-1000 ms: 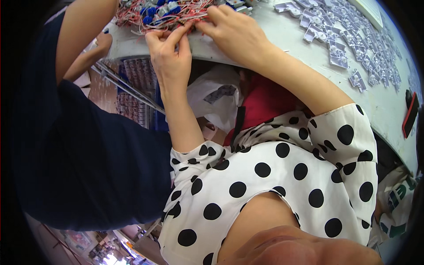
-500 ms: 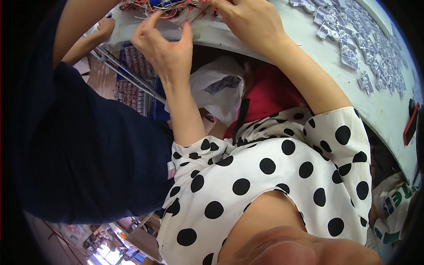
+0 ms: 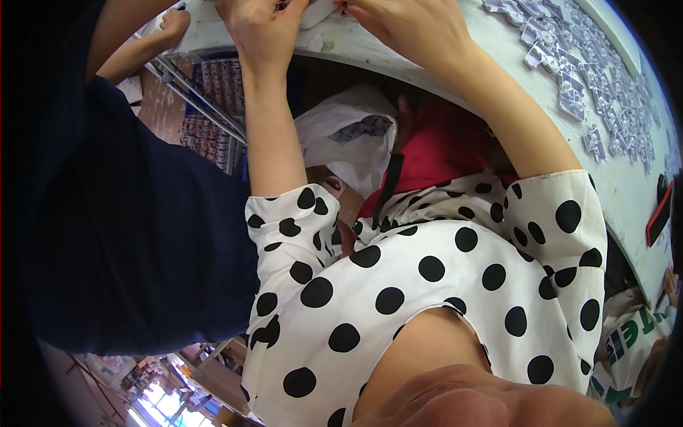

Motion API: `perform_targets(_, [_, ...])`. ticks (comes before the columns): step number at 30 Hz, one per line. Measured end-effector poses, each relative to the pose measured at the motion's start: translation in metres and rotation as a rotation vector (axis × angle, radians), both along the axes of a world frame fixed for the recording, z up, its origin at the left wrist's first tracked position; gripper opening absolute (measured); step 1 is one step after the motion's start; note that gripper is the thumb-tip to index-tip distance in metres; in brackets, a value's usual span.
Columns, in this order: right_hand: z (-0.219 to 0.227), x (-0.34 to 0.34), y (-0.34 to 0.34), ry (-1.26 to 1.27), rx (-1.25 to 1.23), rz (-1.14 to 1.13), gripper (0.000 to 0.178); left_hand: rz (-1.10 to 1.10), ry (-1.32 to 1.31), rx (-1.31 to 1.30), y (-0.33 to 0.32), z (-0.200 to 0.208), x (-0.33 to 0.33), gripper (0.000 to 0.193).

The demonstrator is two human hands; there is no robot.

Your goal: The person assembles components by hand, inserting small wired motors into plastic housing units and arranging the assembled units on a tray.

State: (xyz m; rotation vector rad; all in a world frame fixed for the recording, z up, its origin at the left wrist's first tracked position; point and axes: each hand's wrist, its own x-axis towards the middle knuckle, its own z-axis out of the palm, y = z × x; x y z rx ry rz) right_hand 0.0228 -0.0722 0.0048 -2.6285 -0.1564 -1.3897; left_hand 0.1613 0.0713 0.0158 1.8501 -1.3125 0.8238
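Note:
At the top edge of the head view, my left hand (image 3: 262, 30) is closed over the white table (image 3: 398, 53). Its fingertips are partly cut off, and a small dark and red bit (image 3: 282, 4) shows between them, too little to name. Across from it, my right hand (image 3: 416, 27) has its fingers drawn together. A small red piece (image 3: 341, 6) shows at those fingertips; most of it lies outside the picture. Between the two hands a pale rounded object (image 3: 318, 11) is partly visible on the table.
Many clear plastic parts (image 3: 571, 92) are spread over the table's right side, near a red and black object (image 3: 660, 213). On my left is a person in dark clothing (image 3: 153, 242), whose hand (image 3: 173, 27) is by the table. Below the edge hangs a white bag (image 3: 348, 135).
My left hand has moved up and closed from spread fingers. The tangle of red and white wires with a blue item has gone out of view at the top.

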Motion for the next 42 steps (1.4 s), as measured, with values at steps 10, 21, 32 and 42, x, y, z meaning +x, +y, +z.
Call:
perform_targets(10, [-0.001, 0.026, -0.011, -0.076, -0.089, 0.029, 0.013, 0.057, -0.053, 0.042, 0.009, 0.007, -0.004, 0.05])
perform_targets(21, [-0.006, 0.029, -0.018, -0.045, -0.003, -0.023, 0.011, 0.198, 0.088, -0.086, 0.011, -0.034, -0.017, 0.055])
perform_targets(32, [0.005, 0.029, -0.02, -0.008, 0.055, 0.017, 0.011, 0.075, 0.113, -0.131, 0.01, -0.02, 0.014, 0.035])
perform_targets(42, [0.009, 0.033, -0.021, 0.036, 0.074, 0.002, 0.013, 0.058, 0.161, -0.116, 0.004, -0.022, 0.002, 0.06])
